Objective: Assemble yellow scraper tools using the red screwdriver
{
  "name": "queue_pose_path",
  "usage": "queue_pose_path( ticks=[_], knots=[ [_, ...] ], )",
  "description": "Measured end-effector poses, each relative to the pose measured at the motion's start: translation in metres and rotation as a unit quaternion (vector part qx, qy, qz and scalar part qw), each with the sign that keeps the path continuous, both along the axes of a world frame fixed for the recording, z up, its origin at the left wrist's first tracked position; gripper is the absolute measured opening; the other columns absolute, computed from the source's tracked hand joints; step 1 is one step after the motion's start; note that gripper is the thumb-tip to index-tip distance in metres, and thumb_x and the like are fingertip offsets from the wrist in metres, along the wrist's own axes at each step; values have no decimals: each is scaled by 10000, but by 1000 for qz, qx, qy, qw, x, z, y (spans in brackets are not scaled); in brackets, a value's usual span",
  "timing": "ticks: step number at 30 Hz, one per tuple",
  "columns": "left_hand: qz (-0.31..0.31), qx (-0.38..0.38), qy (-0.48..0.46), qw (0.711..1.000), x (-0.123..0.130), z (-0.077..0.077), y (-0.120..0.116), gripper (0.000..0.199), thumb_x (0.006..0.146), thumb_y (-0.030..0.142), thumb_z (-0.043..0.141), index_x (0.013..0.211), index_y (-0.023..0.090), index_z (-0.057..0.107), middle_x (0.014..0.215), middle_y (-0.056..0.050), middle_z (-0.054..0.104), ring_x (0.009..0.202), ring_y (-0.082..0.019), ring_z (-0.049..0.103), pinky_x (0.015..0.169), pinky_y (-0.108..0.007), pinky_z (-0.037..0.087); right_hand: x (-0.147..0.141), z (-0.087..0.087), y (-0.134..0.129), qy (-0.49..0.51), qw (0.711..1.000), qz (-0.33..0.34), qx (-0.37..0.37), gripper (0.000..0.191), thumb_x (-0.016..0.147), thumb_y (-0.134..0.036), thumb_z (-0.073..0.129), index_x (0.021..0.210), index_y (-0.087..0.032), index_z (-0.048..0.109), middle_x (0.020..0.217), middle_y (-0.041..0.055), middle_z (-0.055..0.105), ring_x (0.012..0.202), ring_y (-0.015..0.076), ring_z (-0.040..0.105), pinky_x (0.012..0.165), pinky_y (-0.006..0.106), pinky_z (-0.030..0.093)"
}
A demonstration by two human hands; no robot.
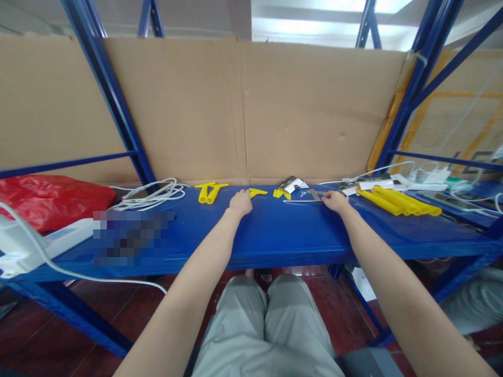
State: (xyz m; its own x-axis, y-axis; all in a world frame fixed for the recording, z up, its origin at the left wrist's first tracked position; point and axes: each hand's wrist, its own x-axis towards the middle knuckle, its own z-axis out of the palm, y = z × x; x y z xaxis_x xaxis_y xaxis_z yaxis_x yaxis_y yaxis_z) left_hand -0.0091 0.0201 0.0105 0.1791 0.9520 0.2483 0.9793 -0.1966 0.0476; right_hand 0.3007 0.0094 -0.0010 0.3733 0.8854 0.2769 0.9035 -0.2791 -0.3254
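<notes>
My left hand [241, 202] rests on the blue shelf with its fingers curled round the end of a yellow T-shaped plastic handle [257, 192]; part of the handle is hidden by the hand. To its left lie two more yellow T-shaped handles [208, 192]. My right hand [335, 201] is closed in a pinch at the right end of a thin metal rod [301, 201], low over the shelf. Just behind the rod are a small grey flat piece [314, 195] and tiny metal parts [303, 193]. Small yellow pieces [282, 193] lie between my hands, beside a black-and-white card [293, 184].
Several yellow tubes [396, 201] lie at the right by packaging cards [369, 183]. Farther right are white cables and a phone [451, 201]. At left are a coiled white cable [157, 195], a red bag [55, 201] and a power strip [70, 235]. Cardboard [188, 110] walls the back.
</notes>
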Motion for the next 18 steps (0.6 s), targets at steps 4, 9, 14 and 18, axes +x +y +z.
queue_pose_path(
  ticks=[4, 9, 14, 18],
  knots=[
    [0, -23, 2, 1000, -3, -1, 3, 470, 862, 115, 384, 1320, 183, 463, 1264, -124, 573, 1166, -220, 537, 962, -327, 418, 0, 2, -2, 8, 1000, -20, -13, 224, 789, -215, 495, 851, -182, 708, 977, 129, 692, 1011, 304, 615, 941, 538, 376],
    [10, -28, 28, 999, -3, 7, -5, 494, 836, 134, 440, 1323, 203, 474, 1298, -132, 545, 1168, -256, 533, 959, -384, 419, 0, 4, -5, 13, 999, -27, -19, 274, 769, -157, 471, 894, -170, 715, 966, 142, 692, 1023, 312, 616, 961, 552, 362],
    [41, -51, 27, 997, 5, 14, -17, 495, 862, 195, 412, 1353, 231, 462, 1324, -144, 517, 1187, -284, 511, 956, -430, 407, 3, 3, -4, 24, 999, -25, -17, 297, 783, -173, 459, 937, -155, 712, 1061, 158, 674, 1090, 324, 582, 993, 569, 323],
    [41, -53, 22, 998, 8, 14, -18, 505, 870, 207, 389, 1356, 321, 462, 1315, -99, 536, 1190, -279, 508, 962, -431, 397, 6, 2, -2, 18, 999, -32, 5, 280, 759, -144, 468, 890, -163, 715, 1047, 162, 675, 1078, 330, 586, 984, 591, 323]
  ],
)
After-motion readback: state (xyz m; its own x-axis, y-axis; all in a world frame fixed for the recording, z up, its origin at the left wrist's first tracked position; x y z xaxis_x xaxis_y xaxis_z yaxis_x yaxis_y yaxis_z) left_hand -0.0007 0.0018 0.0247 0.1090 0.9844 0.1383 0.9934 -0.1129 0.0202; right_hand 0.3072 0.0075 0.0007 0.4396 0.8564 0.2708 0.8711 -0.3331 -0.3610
